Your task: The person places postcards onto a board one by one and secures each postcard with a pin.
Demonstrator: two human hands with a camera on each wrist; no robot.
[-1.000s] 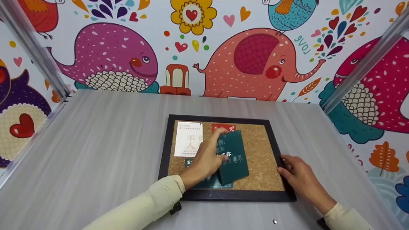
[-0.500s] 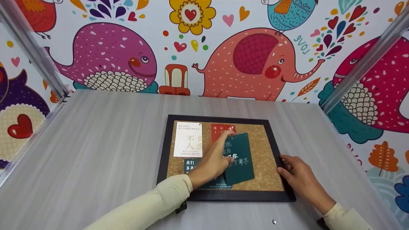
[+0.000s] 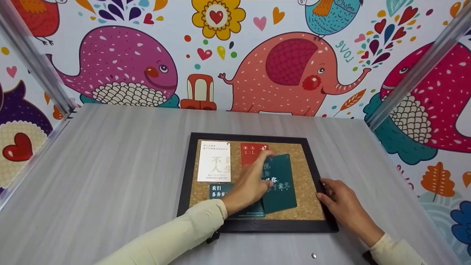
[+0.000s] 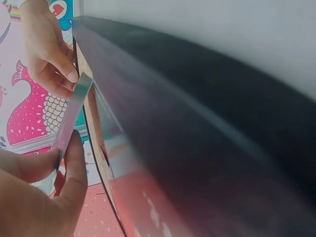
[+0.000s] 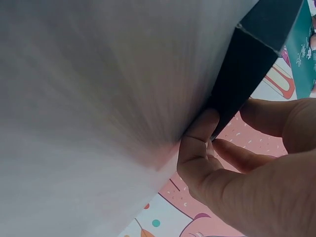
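Note:
In the head view my left hand [image 3: 250, 182] pinches a dark teal card [image 3: 281, 191] with white lettering between thumb and fingers, over the middle of a cork board [image 3: 307, 176]. The left wrist view shows this card [image 4: 74, 111] edge-on and tilted above the cork. My right hand [image 3: 342, 200] holds the board's black frame at its right side; up close, thumb and fingers grip the frame [image 5: 247, 64]. On the cork lie a white card [image 3: 214, 162], a red card [image 3: 252, 152] and another teal card [image 3: 218, 189], the last two partly hidden by my left hand.
The board lies on a pale grey table [image 3: 121, 165]. A small round silver object [image 3: 314, 255] lies on the table in front of it. Behind stands a white panel [image 3: 243, 66] with cartoon animals, with metal posts [image 3: 412, 66] at its corners.
My left hand has carried the teal card a little to the right over the cork, showing more of the red card and the lower teal card. My right hand stays on the frame.

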